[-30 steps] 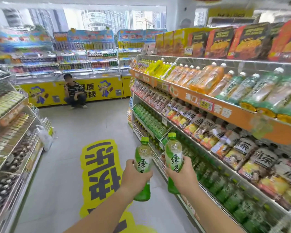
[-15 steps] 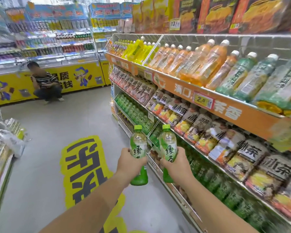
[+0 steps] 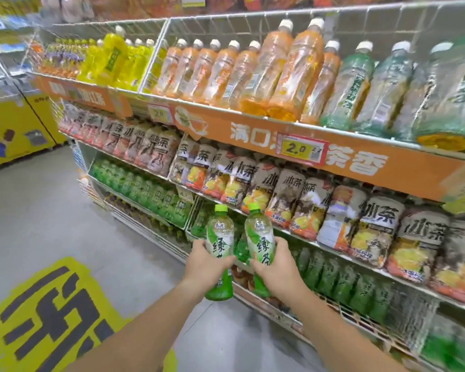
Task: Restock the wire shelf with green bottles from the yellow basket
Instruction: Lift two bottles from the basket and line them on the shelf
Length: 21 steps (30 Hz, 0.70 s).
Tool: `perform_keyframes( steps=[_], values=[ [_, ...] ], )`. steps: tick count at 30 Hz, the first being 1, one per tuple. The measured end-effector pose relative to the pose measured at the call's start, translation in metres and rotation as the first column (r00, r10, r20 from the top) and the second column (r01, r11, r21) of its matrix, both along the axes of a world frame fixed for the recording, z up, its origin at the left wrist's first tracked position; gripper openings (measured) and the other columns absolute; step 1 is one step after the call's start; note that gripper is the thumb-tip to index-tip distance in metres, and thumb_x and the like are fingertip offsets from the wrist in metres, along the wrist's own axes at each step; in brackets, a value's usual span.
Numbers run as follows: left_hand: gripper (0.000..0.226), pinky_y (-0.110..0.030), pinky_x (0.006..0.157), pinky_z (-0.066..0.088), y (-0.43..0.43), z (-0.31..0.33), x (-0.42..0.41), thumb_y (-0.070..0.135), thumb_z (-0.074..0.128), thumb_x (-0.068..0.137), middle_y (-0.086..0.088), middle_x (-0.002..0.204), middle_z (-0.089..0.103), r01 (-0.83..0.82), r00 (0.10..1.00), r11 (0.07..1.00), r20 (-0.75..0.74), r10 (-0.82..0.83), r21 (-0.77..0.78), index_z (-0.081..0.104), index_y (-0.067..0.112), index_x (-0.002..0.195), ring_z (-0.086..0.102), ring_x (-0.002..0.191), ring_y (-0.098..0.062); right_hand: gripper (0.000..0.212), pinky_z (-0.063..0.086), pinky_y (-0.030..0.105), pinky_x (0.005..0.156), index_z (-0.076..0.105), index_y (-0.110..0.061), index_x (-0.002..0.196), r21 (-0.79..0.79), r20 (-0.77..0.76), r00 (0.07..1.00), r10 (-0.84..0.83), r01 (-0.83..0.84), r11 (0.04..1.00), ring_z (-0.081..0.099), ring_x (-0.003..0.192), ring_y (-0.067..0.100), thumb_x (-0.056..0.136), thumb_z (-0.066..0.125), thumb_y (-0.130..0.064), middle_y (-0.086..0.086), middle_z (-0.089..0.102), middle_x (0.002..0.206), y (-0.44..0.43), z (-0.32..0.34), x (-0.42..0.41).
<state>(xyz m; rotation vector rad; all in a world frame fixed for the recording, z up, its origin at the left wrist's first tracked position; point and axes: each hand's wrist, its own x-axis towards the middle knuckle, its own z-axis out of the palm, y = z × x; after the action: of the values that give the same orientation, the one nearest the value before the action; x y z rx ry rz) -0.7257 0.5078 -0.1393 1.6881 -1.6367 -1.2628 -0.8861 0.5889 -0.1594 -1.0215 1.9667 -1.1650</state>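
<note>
My left hand [image 3: 206, 260] grips a green tea bottle [image 3: 220, 237] with a lime cap, held upright. My right hand [image 3: 278, 264] grips a second green bottle [image 3: 261, 237], tilted slightly left, right beside the first. Both bottles hang in front of the wire shelf [image 3: 287, 232], at the level of its third tier. That tier holds rows of green bottles [image 3: 151, 191] to the left and darker green ones [image 3: 341, 275] to the right. The yellow basket is out of view.
The upper tiers carry orange, yellow and pale green bottles [image 3: 269, 71] and brown-labelled tea bottles [image 3: 285, 200]. An orange price strip [image 3: 301, 149] fronts the top tier. Grey floor with a yellow floor sticker [image 3: 49, 312] lies to the left. A yellow freezer cabinet [image 3: 14, 130] stands far left.
My view has swung right and closer to the shelf. Both hands keep their bottles and have moved in toward the third tier; the bottles are nearer together.
</note>
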Motion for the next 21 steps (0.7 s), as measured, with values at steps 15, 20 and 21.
perform_keyframes(
  steps=[15, 20, 21],
  values=[
    [0.052, -0.030, 0.065, 0.052, -0.053, -0.147, -0.030, 0.028, 0.092, 0.066, 0.001, 0.087, 0.069, 0.287, 0.955, 0.942, 0.022, -0.295, 0.174, 0.048, 0.024, 0.093, 0.066, 0.077, -0.012, 0.051, 0.043, 0.004, 0.066, 0.045, -0.030, 0.113, 0.161, 0.088, 0.925, -0.369, 0.353, 0.922, 0.058, 0.083, -0.016, 0.079, 0.079, -0.011, -0.007, 0.063, 0.104, -0.001, -0.143, 0.016],
    [0.054, -0.030, 0.065, 0.052, -0.065, -0.212, -0.087, 0.025, 0.091, 0.067, 0.003, 0.088, 0.071, 0.413, 0.905, 0.894, 0.029, -0.424, 0.174, 0.053, 0.017, 0.105, 0.067, 0.075, -0.009, 0.056, 0.045, 0.012, 0.068, 0.044, -0.030, 0.116, 0.227, 0.106, 0.888, -0.448, 0.417, 0.880, 0.063, 0.089, -0.004, 0.077, 0.079, -0.014, -0.007, 0.065, 0.108, 0.000, -0.210, -0.027],
    [0.053, -0.026, 0.061, 0.047, -0.068, -0.222, -0.102, 0.026, 0.090, 0.068, 0.006, 0.086, 0.070, 0.437, 0.894, 0.885, 0.027, -0.447, 0.158, 0.053, 0.017, 0.104, 0.065, 0.073, -0.006, 0.055, 0.044, 0.010, 0.068, 0.043, -0.031, 0.116, 0.221, 0.092, 0.884, -0.459, 0.431, 0.875, 0.061, 0.089, -0.006, 0.077, 0.079, -0.015, -0.007, 0.065, 0.106, -0.002, -0.222, -0.039]
  ],
)
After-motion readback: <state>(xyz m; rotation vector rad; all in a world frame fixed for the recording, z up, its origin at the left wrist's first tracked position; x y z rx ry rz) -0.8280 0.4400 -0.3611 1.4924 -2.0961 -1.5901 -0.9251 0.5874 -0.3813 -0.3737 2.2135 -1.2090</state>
